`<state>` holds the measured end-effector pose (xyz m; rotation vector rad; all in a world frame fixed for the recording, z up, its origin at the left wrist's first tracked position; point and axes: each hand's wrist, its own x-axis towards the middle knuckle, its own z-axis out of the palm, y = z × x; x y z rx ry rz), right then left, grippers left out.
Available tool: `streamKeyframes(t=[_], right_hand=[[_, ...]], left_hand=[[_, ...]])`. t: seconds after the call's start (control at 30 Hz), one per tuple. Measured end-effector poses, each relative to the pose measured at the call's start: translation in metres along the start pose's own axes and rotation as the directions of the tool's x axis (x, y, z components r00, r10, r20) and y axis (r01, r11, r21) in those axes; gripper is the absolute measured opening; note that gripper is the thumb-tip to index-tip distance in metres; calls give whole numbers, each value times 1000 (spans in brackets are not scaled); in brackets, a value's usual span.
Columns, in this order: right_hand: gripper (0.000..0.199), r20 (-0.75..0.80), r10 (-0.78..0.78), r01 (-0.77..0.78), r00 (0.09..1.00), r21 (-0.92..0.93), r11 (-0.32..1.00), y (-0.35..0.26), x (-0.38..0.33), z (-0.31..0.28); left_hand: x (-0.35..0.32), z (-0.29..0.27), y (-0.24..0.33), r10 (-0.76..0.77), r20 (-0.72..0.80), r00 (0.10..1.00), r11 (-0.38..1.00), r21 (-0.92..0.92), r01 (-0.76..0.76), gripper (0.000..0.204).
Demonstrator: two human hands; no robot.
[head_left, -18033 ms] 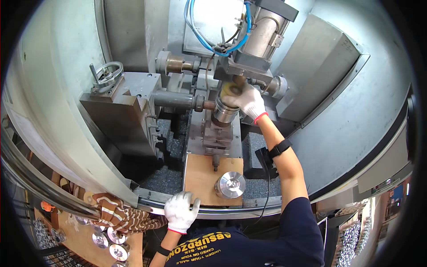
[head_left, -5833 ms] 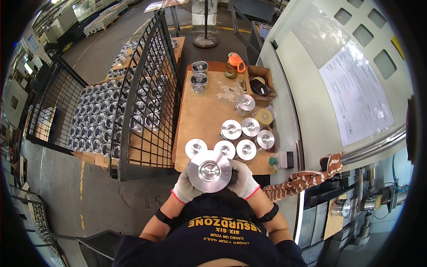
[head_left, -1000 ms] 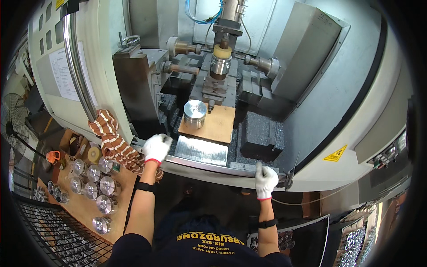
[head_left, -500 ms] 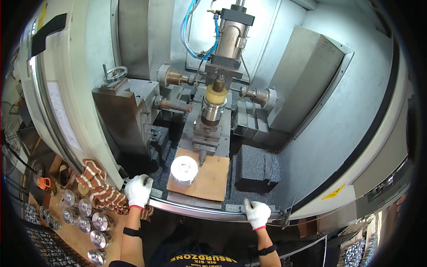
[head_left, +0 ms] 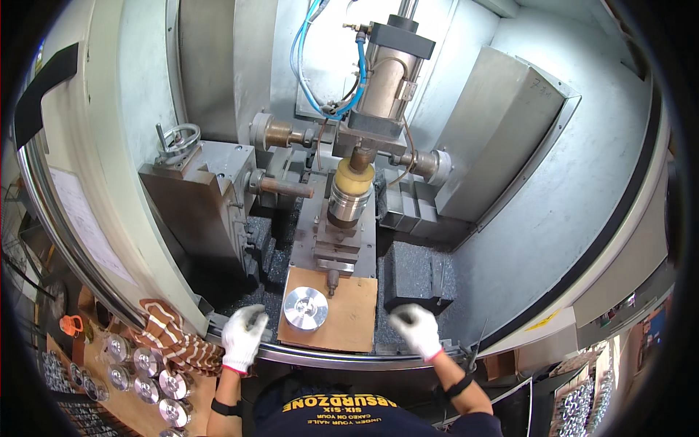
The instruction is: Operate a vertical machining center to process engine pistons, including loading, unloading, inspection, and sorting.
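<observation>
My left hand (head_left: 244,338), in a white glove with a red cuff, hovers near the left end of the machine's front sill, fingers loosely bent and holding nothing. On the other side my right hand (head_left: 418,330), gloved alike, hangs above the sill with its fingers parted and bent inward, also holding nothing. Between them a shiny round machined metal part (head_left: 306,309) lies on a brown board (head_left: 354,336), touched by neither hand. Farther in, a metal cylinder (head_left: 348,206) stands on a fixture beneath a yellow ring-shaped pad (head_left: 354,177), which bears on its top.
Above the pad rises a press cylinder (head_left: 382,76) with blue hoses. A handwheel unit (head_left: 178,140) stands left, a dark block (head_left: 416,275) right. Outside, at left, are a striped brown cloth (head_left: 175,331) and several round metal parts (head_left: 148,389) on a bench.
Both hands have left the front sill and moved inward, the right one rising over it. My view has shifted closer to the machine. The metal part stays on the board.
</observation>
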<state>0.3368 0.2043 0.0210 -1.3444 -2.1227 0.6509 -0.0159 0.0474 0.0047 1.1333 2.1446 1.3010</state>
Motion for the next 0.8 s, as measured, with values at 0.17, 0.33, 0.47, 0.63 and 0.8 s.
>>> streamKeyframes(t=[0.17, 0.33, 0.47, 0.63, 0.8], right_hand=[[86, -281, -178, 207, 943, 74, 976, -94, 171, -9], [106, -336, -116, 182, 935, 173, 968, -127, 253, 29], [99, -464, -62, 114, 884, 84, 990, -115, 245, 42], [104, -441, -35, 112, 897, 150, 982, -106, 214, 17], [110, -279, -37, 76, 959, 131, 988, -117, 230, 10]], left_hand=[[-6, -27, 79, 231, 179, 956, 973, -48, -226, 25], [-2, -35, 102, 494, 237, 837, 865, -39, -500, 26], [13, -22, 103, 489, 307, 816, 853, 28, -522, 27], [70, 9, 144, 416, 346, 841, 907, -91, -411, 43], [119, 67, 142, 165, 459, 873, 762, -622, 183, 60]])
